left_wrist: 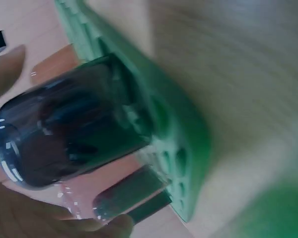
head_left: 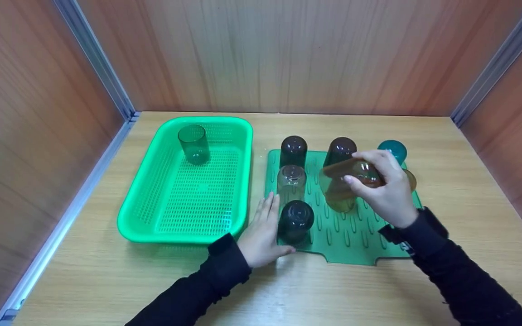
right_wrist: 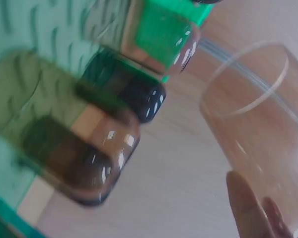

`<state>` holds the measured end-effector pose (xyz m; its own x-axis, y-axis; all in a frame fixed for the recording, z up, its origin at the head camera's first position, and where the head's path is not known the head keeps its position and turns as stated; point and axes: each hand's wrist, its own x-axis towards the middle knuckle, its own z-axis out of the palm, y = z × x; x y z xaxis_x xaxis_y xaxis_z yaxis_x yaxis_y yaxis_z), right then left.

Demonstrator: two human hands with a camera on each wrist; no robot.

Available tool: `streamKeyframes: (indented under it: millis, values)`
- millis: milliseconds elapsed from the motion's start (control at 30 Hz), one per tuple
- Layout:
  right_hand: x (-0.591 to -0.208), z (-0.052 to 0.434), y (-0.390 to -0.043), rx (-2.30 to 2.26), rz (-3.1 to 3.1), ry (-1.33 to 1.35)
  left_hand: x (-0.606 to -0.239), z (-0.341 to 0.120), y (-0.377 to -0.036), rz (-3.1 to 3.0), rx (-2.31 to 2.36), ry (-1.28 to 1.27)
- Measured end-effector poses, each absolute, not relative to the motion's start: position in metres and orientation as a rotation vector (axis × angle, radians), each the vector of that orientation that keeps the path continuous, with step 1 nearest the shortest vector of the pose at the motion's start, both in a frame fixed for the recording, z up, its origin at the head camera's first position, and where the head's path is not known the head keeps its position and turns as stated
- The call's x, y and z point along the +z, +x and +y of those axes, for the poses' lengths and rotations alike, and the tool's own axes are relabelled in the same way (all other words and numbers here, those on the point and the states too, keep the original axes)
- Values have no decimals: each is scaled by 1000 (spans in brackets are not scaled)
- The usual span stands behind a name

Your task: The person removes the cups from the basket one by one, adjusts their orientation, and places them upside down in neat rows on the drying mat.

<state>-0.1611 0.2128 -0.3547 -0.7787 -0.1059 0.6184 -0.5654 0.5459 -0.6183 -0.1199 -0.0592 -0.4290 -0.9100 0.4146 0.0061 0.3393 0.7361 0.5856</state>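
Note:
My right hand [head_left: 390, 188] grips an amber drinking glass [head_left: 356, 170] by its base end, tilted with the mouth toward the left. Just below it an upside-down amber glass [head_left: 340, 203] stands on a green drying mat [head_left: 347, 251]. In the right wrist view the held glass [right_wrist: 253, 129] shows its open rim, with fingertips at its lower side. My left hand [head_left: 263, 237] lies beside a dark glass [head_left: 296, 217] at the mat's front left, fingers straight. In the left wrist view that dark glass [left_wrist: 74, 124] lies between thumb and fingers; contact is unclear.
A green basket [head_left: 127, 222] on the left holds one greenish glass [head_left: 195, 147]. Also upside down on the mat are a clear glass [head_left: 292, 181], two dark glasses at the back and a teal glass [head_left: 392, 149]. Another amber glass [head_left: 411, 179] is mostly hidden behind my right hand.

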Motion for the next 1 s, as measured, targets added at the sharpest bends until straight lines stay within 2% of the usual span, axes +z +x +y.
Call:
streamKeyframes:
  millis: [200,500,1000]
  values:
    - [-360,228,-153,850,-2421,591,-438,-63,-122,2759,784,567]
    - [-391,223,-152,528,-2527,672,-446,-64,-128,2707,591,570]
    - [-423,218,-141,406,-2703,627,-448,-65,-128,2720,544,562]
